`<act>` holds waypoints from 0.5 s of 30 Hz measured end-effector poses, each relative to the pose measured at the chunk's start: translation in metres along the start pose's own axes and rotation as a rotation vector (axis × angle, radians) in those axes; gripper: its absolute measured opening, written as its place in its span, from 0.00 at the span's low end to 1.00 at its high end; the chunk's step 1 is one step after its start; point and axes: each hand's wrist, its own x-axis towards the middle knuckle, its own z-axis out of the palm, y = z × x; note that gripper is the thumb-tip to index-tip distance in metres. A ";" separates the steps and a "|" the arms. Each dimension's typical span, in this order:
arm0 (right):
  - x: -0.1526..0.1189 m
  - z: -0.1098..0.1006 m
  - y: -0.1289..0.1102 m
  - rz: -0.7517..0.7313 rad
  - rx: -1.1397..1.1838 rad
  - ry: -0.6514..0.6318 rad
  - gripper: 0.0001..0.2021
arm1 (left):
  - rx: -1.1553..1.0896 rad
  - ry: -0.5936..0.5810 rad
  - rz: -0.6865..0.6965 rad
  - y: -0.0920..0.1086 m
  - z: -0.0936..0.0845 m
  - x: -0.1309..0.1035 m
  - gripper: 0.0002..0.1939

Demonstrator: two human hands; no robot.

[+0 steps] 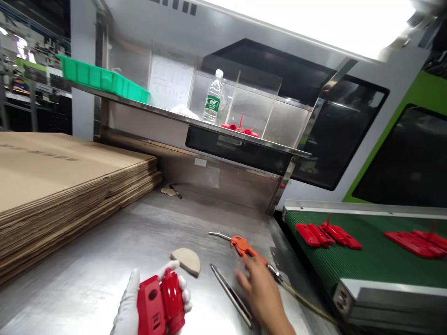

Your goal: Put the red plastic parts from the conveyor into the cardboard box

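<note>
The water bottle [213,98] on the shelf has a green label with white marks, too small to read. The print on the cardboard stack [63,186] is too faint to read.

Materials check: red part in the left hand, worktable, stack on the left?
Red moulded part in the gloved left hand: looks like glossy plastic, with sharp highlights. Grey worktable: probably brushed stainless steel, with streaky reflections. Brown flat stack: corrugated cardboard, matte, with layered edges showing.

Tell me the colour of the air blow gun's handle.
Orange; the air blow gun shows in the head view.
</note>
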 end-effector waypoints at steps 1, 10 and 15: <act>0.011 -0.006 0.007 0.035 -0.041 0.018 0.22 | 0.001 -0.008 0.001 -0.001 -0.001 0.000 0.25; 0.048 -0.023 0.042 0.084 -0.099 -0.056 0.11 | 0.212 -0.073 0.186 0.016 0.009 0.002 0.29; -0.008 -0.024 0.029 -0.250 -0.055 0.089 0.26 | 0.343 -0.016 0.276 0.035 0.026 -0.008 0.28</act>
